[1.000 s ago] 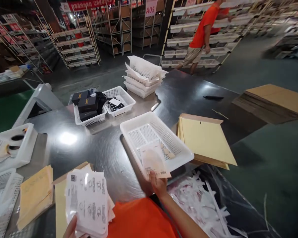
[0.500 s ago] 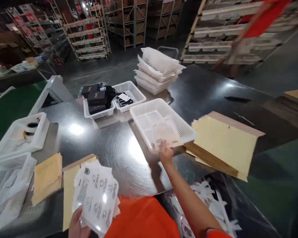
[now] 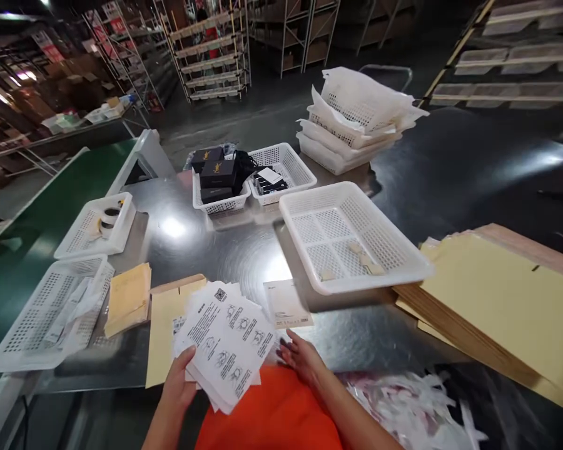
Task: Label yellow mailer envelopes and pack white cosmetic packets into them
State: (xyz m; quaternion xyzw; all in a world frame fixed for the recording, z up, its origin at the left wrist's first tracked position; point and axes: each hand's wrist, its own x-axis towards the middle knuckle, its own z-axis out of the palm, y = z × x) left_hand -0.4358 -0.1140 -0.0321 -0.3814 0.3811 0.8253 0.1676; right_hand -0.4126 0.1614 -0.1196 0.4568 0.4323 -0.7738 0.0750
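My left hand [image 3: 182, 378] grips a fanned stack of printed sheets [image 3: 225, 350], thumb on top, near the table's front edge. The top sheet carries line drawings, text and a square code. Beside the stack's right edge is my right hand [image 3: 303, 357], fingers apart and holding nothing. Just beyond its fingertips a flat pale packet [image 3: 288, 303] with small print lies on the metal table. Behind the packet stands a white perforated basket [image 3: 309, 275] with a few small tan pieces in it. A yellow envelope [image 3: 162, 337] lies partly under the sheets.
At the right is a thick stack of yellow envelopes [image 3: 502, 281]. Black boxes [image 3: 219, 173] fill a small basket at the back, near stacked lined baskets [image 3: 356, 125]. Two white trays and a small envelope pile [image 3: 129, 297] stand left, beside a green conveyor [image 3: 75, 200]. Plastic scraps [image 3: 417, 406] lie front right.
My right hand has drawn back from the basket and let go of the packet, which now lies on the table. The sheets have come toward the middle. The view has swung left.
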